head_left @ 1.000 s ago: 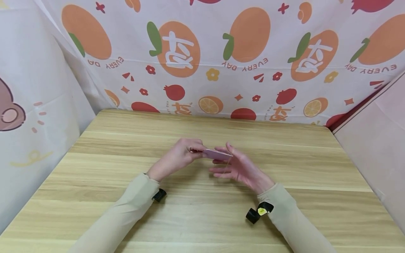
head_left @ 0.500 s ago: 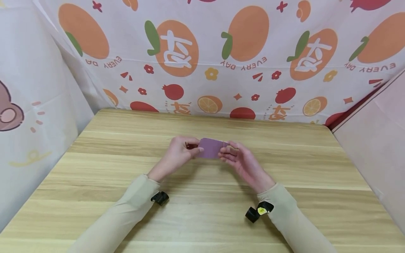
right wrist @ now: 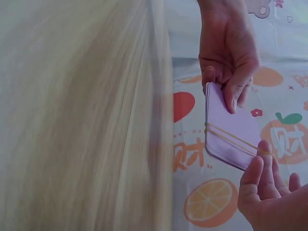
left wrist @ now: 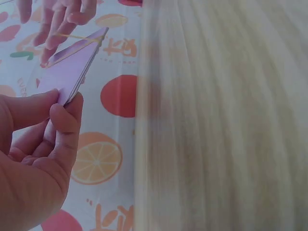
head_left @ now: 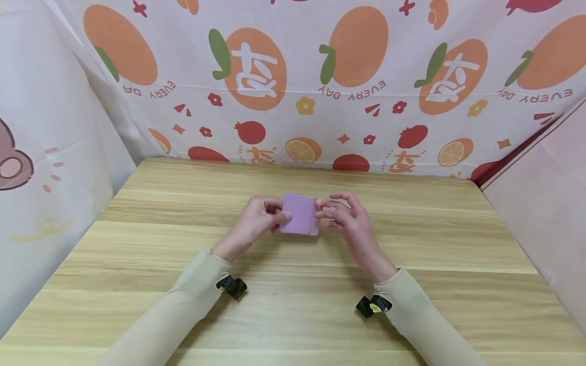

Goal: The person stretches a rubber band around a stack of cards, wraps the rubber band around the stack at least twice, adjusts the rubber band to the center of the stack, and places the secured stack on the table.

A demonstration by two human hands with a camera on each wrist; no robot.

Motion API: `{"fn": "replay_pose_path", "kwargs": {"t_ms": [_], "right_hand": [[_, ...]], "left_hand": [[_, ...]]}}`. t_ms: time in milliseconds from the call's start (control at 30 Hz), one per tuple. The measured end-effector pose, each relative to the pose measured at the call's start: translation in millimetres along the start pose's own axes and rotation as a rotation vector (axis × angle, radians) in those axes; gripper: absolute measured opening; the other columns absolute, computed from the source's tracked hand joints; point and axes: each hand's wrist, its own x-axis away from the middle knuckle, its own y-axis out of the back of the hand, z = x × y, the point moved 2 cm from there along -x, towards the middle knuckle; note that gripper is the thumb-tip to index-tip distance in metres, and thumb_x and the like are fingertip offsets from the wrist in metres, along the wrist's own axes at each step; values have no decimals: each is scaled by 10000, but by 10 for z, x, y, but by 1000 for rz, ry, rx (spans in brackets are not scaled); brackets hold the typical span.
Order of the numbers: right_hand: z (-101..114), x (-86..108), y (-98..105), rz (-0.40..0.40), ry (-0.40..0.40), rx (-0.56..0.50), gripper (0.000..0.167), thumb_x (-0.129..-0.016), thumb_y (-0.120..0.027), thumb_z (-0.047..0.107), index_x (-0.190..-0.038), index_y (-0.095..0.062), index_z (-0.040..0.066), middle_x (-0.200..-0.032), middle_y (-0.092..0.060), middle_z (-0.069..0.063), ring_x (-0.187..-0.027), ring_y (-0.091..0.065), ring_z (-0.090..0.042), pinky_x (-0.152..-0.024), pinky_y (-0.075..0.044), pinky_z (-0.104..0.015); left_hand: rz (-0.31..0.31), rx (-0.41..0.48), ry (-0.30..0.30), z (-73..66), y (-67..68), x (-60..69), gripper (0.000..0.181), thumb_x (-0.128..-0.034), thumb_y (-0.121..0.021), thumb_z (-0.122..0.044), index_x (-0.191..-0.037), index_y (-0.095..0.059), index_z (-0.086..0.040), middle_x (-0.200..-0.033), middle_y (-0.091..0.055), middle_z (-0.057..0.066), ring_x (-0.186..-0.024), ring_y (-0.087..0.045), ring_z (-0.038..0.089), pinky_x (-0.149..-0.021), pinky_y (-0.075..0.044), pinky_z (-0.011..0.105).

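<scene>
Fruit-print cloth (head_left: 316, 118) beyond both hands, hanging behind the table: oranges, red fruit, small flowers, lettering. Side cloth (head_left: 59, 112), white, well out past the left hand, with part of a brown cartoon figure. Pale panel (head_left: 545, 203), well out past the right hand.

Table (head_left: 293, 310): light wood grain, beneath both hands and reaching past each.

Cards (head_left: 298, 213): lilac, flat, rounded corners, layers visible along the edge, count too fine to tell. Located between the two hands, raised off the table, one broad face toward the head camera.

Band (right wrist: 236, 136): thin, yellowish, around the cards near the end by the right hand, stretched out from them to that hand's fingertips.

Left hand (head_left: 254, 218): grasping the cards by the nearest edge, thumb on the broad face, fingers behind.

Right hand (head_left: 357, 229): fingers bent and apart, band caught at the fingertips; whether hooked or pinched, cannot tell.

Sleeves (head_left: 183, 300): beige, one behind each hand. Wrist cameras (head_left: 232, 286): black, one just behind each hand; yellow sticker (head_left: 376, 307) beside the right.
</scene>
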Motion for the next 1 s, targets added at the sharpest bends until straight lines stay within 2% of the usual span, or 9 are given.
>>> {"fn": "replay_pose_path", "kwargs": {"t_ms": [167, 300, 433, 600, 700, 833, 900, 1000], "right_hand": [[52, -1, 37, -20, 137, 75, 293, -947, -543, 21, -1234, -488, -1, -1234, -594, -187, -1109, -589, -290, -918, -479, -412], [133, -3, 94, -67, 242, 103, 267, -924, -555, -28, -1185, -522, -71, -1161, -583, -175, -1114, -559, -312, -922, -481, -338], [145, -29, 147, -80, 257, 142, 231, -934, -558, -24, -1159, -564, -75, -1139, -593, -187, -1094, -557, -287, -933, -470, -330], [126, -47, 174, -71, 276, 252, 219, -952, -570, -15, -1163, -619, -46, -1160, -604, -151, -1108, -528, -270, -937, -461, -331], [125, -54, 200, -77, 326, 362, 206, -958, -588, 15, -1153, -653, 8, -1163, -621, -89, -1119, -526, -241, -947, -444, -371], [105, -63, 228, -87, 412, 596, 194, -963, -627, 95, -1146, -686, 114, -1201, -619, 0, -1166, -512, -168, -981, -399, -440], [84, -70, 236, -90, 467, 719, 197, -958, -642, 117, -1149, -691, 124, -1225, -611, -4, -1186, -498, -178, -987, -388, -454], [56, -83, 234, -84, 542, 832, 211, -937, -665, 97, -1145, -697, 91, -1242, -604, -39, -1187, -486, -221, -978, -386, -451]], "left_hand": [[-22, -9, 17, -12, -45, -12, 36, -851, -695, 25, -853, -674, 55, -687, -616, 62, -583, -520, 145, -515, -433, 242], [-29, 7, 41, 38, -61, -40, 97, -822, -718, 46, -906, -681, 77, -709, -612, 65, -606, -537, 132, -541, -470, 256], [-38, 44, 72, 101, -66, -47, 172, -807, -744, 50, -963, -683, 89, -723, -603, 47, -625, -540, 112, -556, -477, 256], [-42, 86, 88, 146, -64, -48, 185, -806, -742, 58, -974, -675, 97, -722, -597, 27, -636, -547, 100, -580, -478, 234], [-22, 112, 84, 137, -74, -49, 169, -814, -737, 54, -963, -669, 97, -724, -610, 31, -635, -564, 109, -592, -488, 240], [7, 145, 98, 119, -87, -27, 120, -827, -729, 51, -925, -664, 76, -717, -619, 35, -627, -570, 124, -611, -500, 287], [26, 152, 97, 113, -94, -16, 96, -836, -728, 39, -889, -650, 62, -713, -613, 41, -622, -565, 135, -618, -500, 316], [55, 156, 83, 104, -106, -3, 87, -846, -726, 29, -868, -645, 52, -716, -615, 53, -626, -563, 146, -625, -504, 336]]}}
